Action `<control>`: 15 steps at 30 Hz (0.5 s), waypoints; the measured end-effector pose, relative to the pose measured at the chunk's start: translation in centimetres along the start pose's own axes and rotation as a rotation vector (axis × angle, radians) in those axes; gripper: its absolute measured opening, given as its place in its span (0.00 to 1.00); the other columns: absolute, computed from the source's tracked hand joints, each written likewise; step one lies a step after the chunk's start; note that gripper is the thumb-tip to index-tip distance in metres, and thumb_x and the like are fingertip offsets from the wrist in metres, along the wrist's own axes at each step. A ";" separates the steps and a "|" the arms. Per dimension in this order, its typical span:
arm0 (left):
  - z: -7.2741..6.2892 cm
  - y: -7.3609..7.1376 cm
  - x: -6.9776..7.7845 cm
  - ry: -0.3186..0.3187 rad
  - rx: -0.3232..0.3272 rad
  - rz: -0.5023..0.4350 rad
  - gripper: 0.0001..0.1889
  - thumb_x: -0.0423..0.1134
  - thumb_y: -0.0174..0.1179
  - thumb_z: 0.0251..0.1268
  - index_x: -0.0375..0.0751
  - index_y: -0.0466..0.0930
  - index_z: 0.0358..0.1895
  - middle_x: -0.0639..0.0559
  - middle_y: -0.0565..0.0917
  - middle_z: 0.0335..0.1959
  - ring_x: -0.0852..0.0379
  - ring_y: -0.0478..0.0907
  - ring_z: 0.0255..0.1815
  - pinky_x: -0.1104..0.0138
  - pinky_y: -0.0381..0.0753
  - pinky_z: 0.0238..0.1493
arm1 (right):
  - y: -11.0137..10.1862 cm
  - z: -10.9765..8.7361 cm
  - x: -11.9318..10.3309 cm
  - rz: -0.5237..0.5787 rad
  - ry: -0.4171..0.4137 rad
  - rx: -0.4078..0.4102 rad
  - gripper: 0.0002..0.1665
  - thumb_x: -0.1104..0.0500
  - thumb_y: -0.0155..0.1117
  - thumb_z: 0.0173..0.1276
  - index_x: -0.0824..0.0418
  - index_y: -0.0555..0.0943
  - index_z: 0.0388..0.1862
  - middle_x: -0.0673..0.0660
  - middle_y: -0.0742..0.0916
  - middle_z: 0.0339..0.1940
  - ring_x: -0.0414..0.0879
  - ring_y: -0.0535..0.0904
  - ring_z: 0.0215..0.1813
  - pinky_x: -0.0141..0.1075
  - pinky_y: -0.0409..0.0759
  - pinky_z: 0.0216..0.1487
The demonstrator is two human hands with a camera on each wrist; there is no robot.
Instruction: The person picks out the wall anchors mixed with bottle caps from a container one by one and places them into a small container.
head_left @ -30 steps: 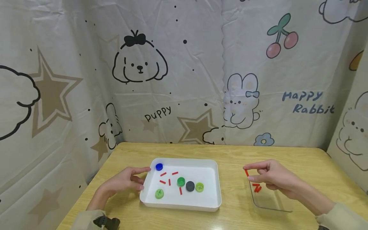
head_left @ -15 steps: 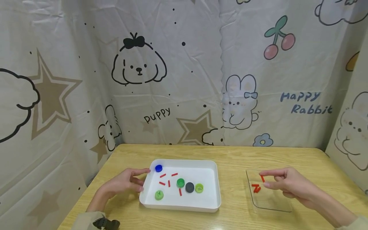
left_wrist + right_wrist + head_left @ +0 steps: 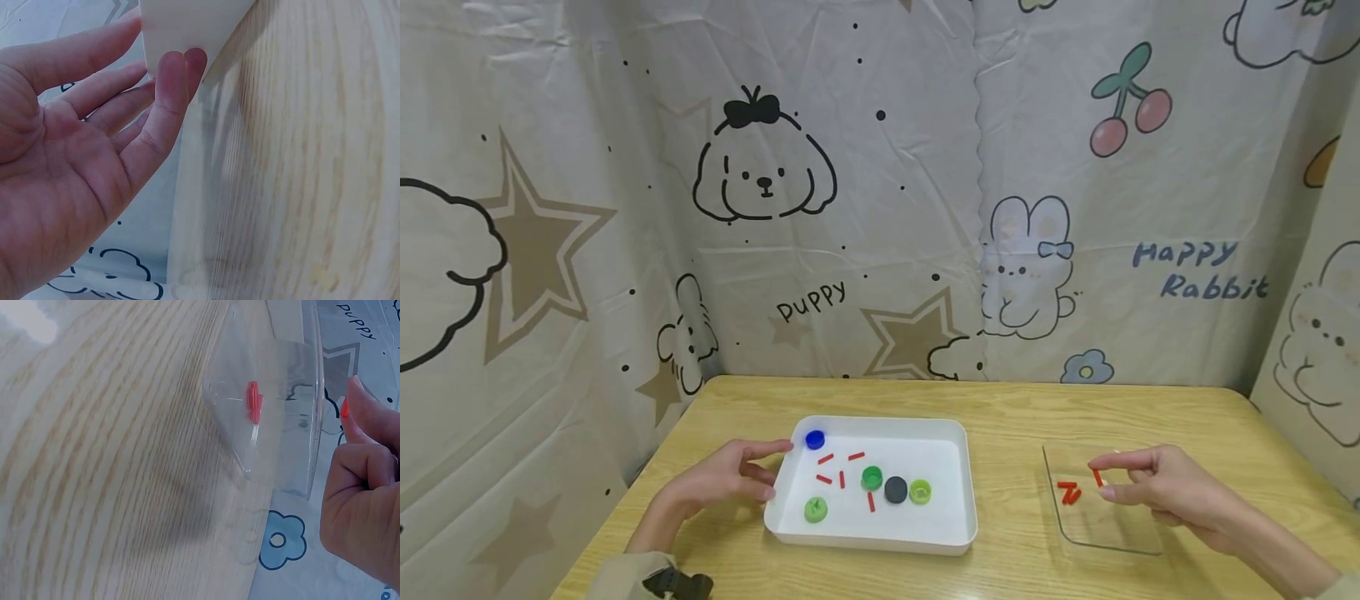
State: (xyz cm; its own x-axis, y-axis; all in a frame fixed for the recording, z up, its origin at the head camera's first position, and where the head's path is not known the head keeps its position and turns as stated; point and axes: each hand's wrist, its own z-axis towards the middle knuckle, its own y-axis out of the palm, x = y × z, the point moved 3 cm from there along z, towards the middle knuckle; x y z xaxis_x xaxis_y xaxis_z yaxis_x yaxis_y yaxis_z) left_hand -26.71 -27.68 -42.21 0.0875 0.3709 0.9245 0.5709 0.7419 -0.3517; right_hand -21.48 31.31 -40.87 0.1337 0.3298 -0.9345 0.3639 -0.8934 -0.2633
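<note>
My right hand (image 3: 1172, 487) is over the clear plastic box (image 3: 1108, 547) at the right, pinching a small red stick (image 3: 1097, 478) between thumb and forefinger. In the right wrist view, the red stick (image 3: 344, 407) shows at the fingertips, above the box's rim. Several more red sticks (image 3: 1069, 495) lie in the box's left part. My left hand (image 3: 722, 475) touches the left end of a white tray (image 3: 925, 543). Seen from the left wrist, its extended fingers (image 3: 169, 81) rest against the outer wall.
Inside the tray are a blue cap (image 3: 815, 439), a dark green cap (image 3: 871, 477), a dark grey cap (image 3: 896, 490), a yellow-green cap (image 3: 921, 492) and a light green cap (image 3: 816, 509). Several red sticks (image 3: 824, 479) lie scattered there. A patterned curtain (image 3: 925, 208) hangs behind the wooden table (image 3: 1015, 408).
My right hand has moved right with the red stick, from the box's far left corner to over its inside. The left hand and the tray have stayed put.
</note>
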 end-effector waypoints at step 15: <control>0.0 0.0 -0.2 -0.019 0.012 0.001 0.40 0.27 0.68 0.65 0.25 0.62 0.78 0.26 0.61 0.79 0.39 0.83 0.61 0.60 0.84 0.55 | -0.5 -0.1 0.4 -0.077 0.018 0.038 0.31 0.61 0.73 0.72 0.76 0.77 0.67 0.46 0.54 0.18 0.40 0.48 0.18 0.32 0.54 0.19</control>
State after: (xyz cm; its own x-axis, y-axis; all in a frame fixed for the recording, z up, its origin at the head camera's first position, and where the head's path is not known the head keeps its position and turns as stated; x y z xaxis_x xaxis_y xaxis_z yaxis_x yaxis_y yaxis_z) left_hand -26.73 -27.72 -42.36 0.0728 0.3820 0.9213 0.5611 0.7480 -0.3545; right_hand -21.56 31.93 -41.11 0.1236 0.4035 -0.9066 0.3382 -0.8760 -0.3438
